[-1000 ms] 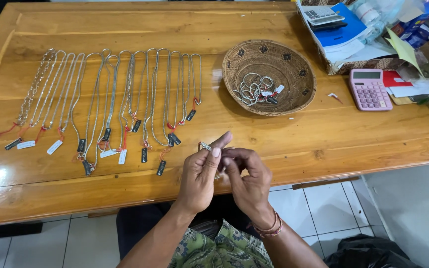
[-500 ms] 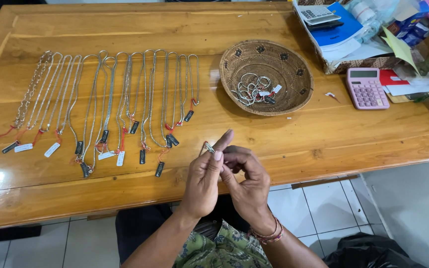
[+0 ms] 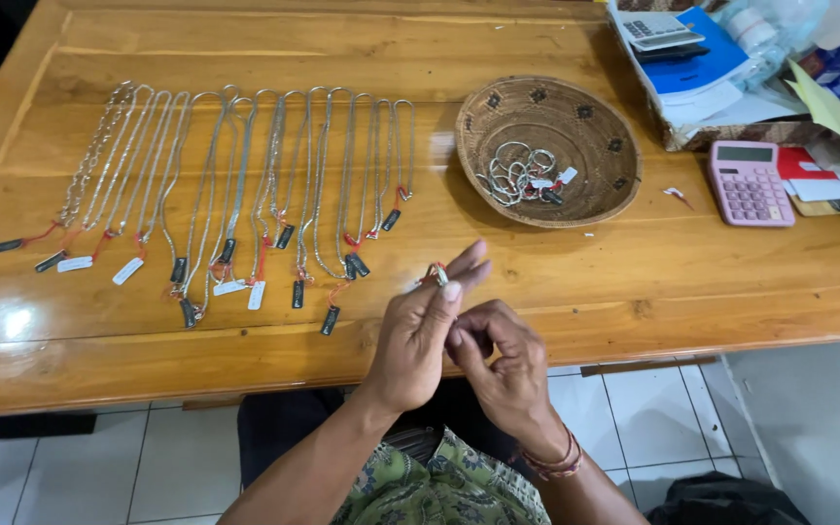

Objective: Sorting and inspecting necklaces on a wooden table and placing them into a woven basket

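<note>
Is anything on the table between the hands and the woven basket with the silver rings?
Nothing visible. The left hand and right hand pinch a small tagged piece over the table's near edge; bare wooden table lies between them and the basket.

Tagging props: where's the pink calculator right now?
Head view, right side of the wooden table: the pink calculator lies right of the woven basket, beside the papers.
</note>
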